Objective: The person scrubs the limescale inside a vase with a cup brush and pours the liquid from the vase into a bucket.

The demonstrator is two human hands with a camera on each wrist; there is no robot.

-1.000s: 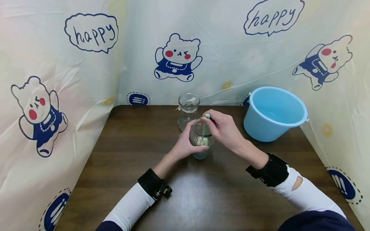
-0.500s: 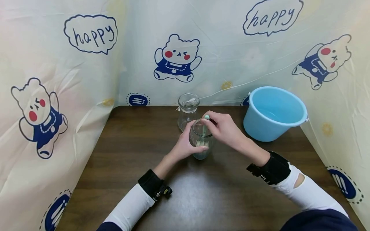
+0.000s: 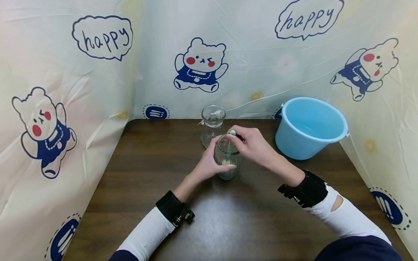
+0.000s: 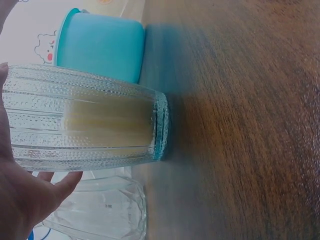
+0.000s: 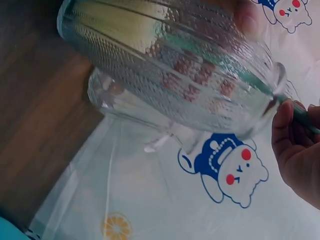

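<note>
My left hand grips a ribbed clear glass vase round its side, thumb at the front. The vase stands on the table, mouth up. Inside it is a bottle brush with a pale yellow head down near the bottom. Its green handle comes out past the rim. At the vase's mouth, my right hand pinches the handle's upper end between thumb and fingers. The ribbed glass blurs the brush head.
A second clear glass vase with a white bow at its neck stands just behind. A light blue bucket is at the back right of the brown wooden table. A printed curtain encloses the back and sides.
The handle's tip has shifted slightly left and down, along with my right hand. The left hand and vase stay in place.
</note>
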